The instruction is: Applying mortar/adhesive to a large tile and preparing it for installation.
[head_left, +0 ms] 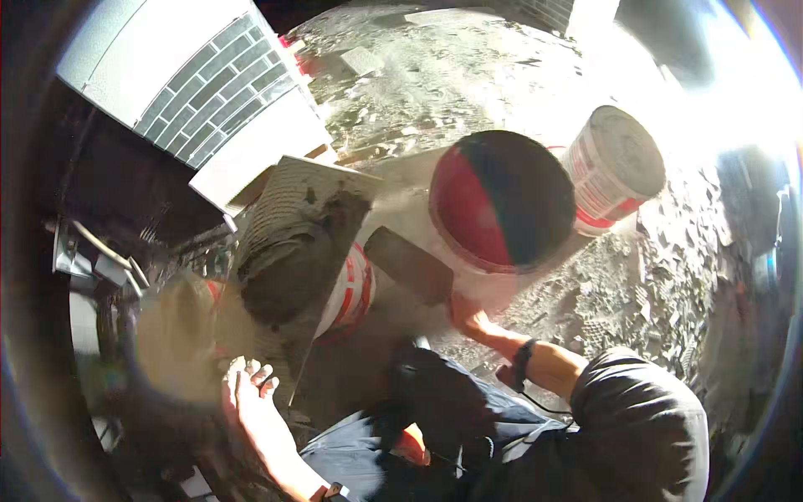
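Low in the picture, my left hand (253, 397) has its dusty fingers loosely bent and slightly apart, with nothing visible in them. It is beside the near left part of a large tile (293, 180) with a ribbed back. Dark grey mortar (293, 263) covers much of that back. My right hand (470, 318) is closed round the handle end of a trowel (410, 265), whose handle is mostly hidden. The mortar-darkened blade points toward the tile's right edge. Under the tile a white and red bucket (350, 293) shows in part.
Beyond my right hand stands a big open bucket (502, 201) with a red inner wall, half in shadow. A pale bucket (617, 167) is behind it. Rubble (602, 326) covers the ground at right. A brick-patterned panel (217, 96) rises at upper left.
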The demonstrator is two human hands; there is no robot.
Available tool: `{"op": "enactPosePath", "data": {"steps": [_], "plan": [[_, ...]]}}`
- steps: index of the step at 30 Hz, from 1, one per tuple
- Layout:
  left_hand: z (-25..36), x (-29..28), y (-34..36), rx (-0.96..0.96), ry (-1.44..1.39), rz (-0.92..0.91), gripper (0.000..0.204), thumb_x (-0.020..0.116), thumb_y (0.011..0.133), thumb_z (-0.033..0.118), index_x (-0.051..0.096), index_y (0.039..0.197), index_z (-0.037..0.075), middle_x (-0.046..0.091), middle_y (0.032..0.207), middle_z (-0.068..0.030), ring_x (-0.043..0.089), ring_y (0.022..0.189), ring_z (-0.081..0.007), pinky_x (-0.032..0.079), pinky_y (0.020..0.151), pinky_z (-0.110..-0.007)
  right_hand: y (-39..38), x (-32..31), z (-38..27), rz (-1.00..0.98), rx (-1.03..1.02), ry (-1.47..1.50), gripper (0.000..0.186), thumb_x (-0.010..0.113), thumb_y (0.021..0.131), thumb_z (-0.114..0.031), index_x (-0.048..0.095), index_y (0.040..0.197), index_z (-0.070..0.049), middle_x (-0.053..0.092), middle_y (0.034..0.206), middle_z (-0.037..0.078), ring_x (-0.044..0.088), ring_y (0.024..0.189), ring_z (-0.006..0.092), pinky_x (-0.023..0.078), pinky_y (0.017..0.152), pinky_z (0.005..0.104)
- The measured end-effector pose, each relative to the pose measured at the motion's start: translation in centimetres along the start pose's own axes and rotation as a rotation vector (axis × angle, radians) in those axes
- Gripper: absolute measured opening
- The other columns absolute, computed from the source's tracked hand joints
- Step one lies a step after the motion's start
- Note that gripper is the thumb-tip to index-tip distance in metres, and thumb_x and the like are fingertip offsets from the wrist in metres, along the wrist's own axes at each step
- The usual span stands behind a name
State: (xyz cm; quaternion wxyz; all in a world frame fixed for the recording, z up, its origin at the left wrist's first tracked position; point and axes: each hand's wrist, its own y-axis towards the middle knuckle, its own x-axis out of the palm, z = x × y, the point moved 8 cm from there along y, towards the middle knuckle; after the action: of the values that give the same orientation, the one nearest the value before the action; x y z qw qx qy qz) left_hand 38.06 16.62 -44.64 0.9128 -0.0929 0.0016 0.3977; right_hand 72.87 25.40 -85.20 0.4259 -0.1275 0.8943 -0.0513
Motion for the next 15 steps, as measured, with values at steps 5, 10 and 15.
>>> {"op": "enactPosePath", "data": {"steps": [5,10,15], "plan": [[-5.1,14.2,-2.4,0.094,0.395,-0.355,0.043,0.065,0.095,0.026,0.062,0.123,-0.006,0.066,0.117,-0.0144,0.064,0.099,-0.0223,0.049,0.091,-0.035,-15.8,-12.7,-2.8,0.219,-0.284,0.29,0.029,0.069,0.086,-0.019,0.055,0.104,-0.001,0.061,0.069,0.019,0.06,0.058,0.04,0.052,0.057,0.0464],[-20.3,29.1,-2.8,-0.12,0.275,-0.652,0.058,0.073,0.088,0.036,0.058,0.123,-0.009,0.063,0.117,-0.0148,0.059,0.102,-0.0242,0.046,0.09,-0.037,-21.7,-25.8,-4.2,0.298,-0.155,0.106,0.026,0.064,0.083,-0.011,0.056,0.104,0.0,0.06,0.077,0.019,0.061,0.063,0.0384,0.048,0.058,0.0463],[-21.4,33.2,-4.0,-0.127,0.214,-0.687,0.036,0.067,0.089,0.024,0.06,0.113,-0.002,0.063,0.097,-0.0085,0.064,0.082,-0.021,0.053,0.064,-0.033,-23.5,-40.7,-1.9,0.445,0.018,0.014,0.031,0.065,0.094,-0.023,0.056,0.112,0.0,0.063,0.083,0.019,0.064,0.072,0.0399,0.052,0.066,0.0446]]}}
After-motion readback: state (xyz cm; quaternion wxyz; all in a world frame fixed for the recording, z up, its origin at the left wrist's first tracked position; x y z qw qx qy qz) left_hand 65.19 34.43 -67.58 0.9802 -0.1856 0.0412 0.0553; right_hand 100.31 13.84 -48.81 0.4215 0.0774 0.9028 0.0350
